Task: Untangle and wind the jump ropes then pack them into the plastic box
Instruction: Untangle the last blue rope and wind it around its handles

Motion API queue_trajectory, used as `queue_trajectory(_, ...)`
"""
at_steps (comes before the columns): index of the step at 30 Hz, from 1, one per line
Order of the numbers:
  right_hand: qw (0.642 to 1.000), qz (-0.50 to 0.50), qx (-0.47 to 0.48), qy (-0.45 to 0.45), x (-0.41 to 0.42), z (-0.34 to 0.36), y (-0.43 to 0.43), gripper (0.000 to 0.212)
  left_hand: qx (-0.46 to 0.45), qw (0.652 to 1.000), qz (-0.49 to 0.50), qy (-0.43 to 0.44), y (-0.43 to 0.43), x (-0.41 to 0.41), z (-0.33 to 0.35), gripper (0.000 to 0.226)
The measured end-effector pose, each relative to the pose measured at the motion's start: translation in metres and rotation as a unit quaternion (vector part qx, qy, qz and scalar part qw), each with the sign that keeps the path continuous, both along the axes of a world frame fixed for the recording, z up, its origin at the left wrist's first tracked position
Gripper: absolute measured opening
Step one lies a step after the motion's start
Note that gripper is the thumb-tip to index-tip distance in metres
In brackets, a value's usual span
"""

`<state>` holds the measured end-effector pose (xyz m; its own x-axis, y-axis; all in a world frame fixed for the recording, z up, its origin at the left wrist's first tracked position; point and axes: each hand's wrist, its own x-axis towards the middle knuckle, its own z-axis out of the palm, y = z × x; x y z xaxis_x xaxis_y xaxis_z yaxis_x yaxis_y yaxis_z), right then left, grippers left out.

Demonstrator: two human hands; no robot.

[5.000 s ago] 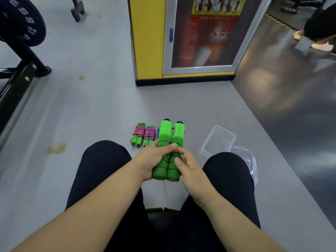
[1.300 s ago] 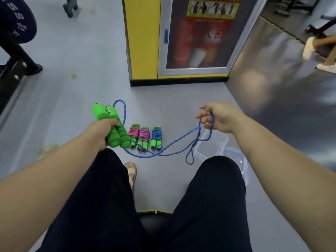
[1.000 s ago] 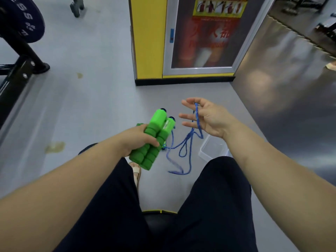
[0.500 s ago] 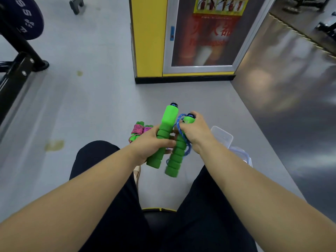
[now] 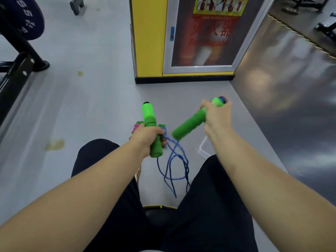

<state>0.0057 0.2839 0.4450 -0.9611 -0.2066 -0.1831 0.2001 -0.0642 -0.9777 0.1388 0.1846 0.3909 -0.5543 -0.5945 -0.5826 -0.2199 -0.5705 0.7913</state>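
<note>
Both hands are held apart, the left hand (image 5: 148,136) clenched round one green foam handle (image 5: 148,115) and the right hand (image 5: 217,118) round the other handle (image 5: 189,125), seemingly so the blue rope (image 5: 172,160) dangles slack for untangling, near the plastic box (image 5: 202,149) on the floor (image 5: 91,106).

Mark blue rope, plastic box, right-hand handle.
blue rope (image 5: 186,169), head view, twisted strand hanging between the knees.
plastic box (image 5: 201,151), head view, visible rim corner.
right-hand handle (image 5: 189,124), head view, foam middle.

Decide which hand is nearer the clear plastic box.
Right. The right hand is close above the plastic box; the left hand is farther left, across the blue rope.
</note>
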Motion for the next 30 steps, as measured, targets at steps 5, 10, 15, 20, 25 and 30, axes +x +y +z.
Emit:
queue_trajectory(5, 0.962, -0.18, -0.113, -0.171, -0.083, 0.019, 0.049, 0.012, -0.235, 0.95, -0.009, -0.204, -0.046, 0.042, -0.027, 0.024)
queue_trajectory(10, 0.981, 0.011, 0.0, -0.194, -0.092, -0.003, 0.074, 0.019, -0.245, 0.953, 0.043, -0.173, -0.07, 0.037, -0.022, 0.029)
queue_trajectory(15, 0.969, 0.21, 0.011, -0.128, -0.052, 0.003, 0.05, 0.011, -0.3, 0.935, -0.079, -0.173, -0.049, 0.009, 0.002, 0.027)
queue_trajectory(20, 0.941, 0.332, -0.053, 0.024, -0.011, 0.064, 0.01, 0.013, 0.097, 0.977, -0.121, 0.146, 0.002, -0.025, 0.06, 0.006)
queue_trajectory(25, 0.956, 0.2, -0.215, -0.009, -0.012, 0.07, -0.008, 0.007, 0.103, 0.939, -0.243, 0.222, 0.03, -0.029, 0.075, 0.044)
queue_trajectory(30, 0.963, 0.209, -0.161, -0.063, -0.025, 0.037, 0.008, 0.017, 0.008, 0.944, -0.288, 0.159, 0.021, -0.019, 0.091, 0.024)
